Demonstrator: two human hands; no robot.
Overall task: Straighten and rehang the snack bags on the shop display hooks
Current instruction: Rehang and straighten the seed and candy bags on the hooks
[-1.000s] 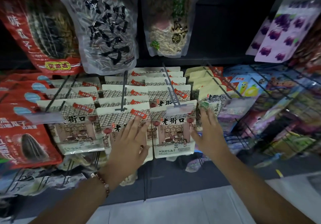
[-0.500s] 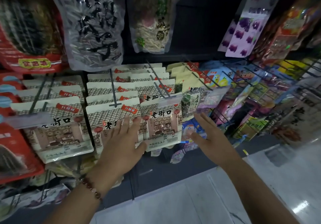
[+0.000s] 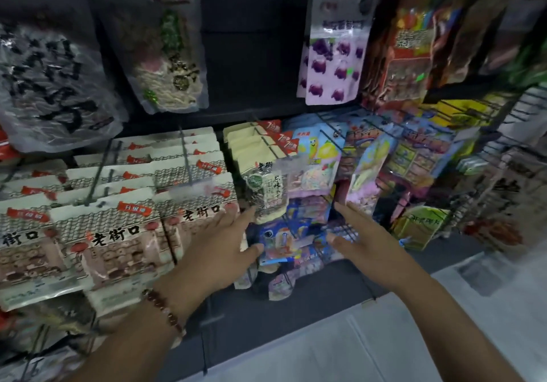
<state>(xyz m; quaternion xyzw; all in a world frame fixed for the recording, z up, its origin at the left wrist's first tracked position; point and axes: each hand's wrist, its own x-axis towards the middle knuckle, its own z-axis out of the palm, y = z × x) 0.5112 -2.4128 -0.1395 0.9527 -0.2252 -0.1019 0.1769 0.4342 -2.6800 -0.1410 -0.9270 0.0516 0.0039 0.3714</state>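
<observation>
The person is standing before a rack of display hooks (image 3: 189,159) and is reaching toward it with both hands; neither hand is holding anything. The left hand (image 3: 219,251) is hovering with its fingers straight and slightly spread, its fingertips overlapping the edge of the white snack bags (image 3: 115,242) and pointing at the green-labelled bag (image 3: 268,192) hanging next to them. The right hand (image 3: 373,251) is lying flat and open too, fingers together, thumb out, just to the right of the blue bag (image 3: 284,242) that is sitting low between the two hands. Judged from how things are lying, the white bags are looking mostly done: they are hanging in three front columns that are facing forward in even rows, with further bags stacked behind each, too many and too blurred to count exactly. What is left seems to be the section to the right: the blue bag and the pale bags (image 3: 281,284) under it are sagging at odd angles, and whether they are on a hook at all cannot be told. The colourful bags (image 3: 414,156) further right are crowding and tilting against each other, so that stretch is probably still waiting. Above, three large bags are hanging in view: a grey one (image 3: 50,85), a clear one with green print (image 3: 168,64) and a purple one (image 3: 334,52). On the left wrist one bead bracelet (image 3: 162,310) is showing.
</observation>
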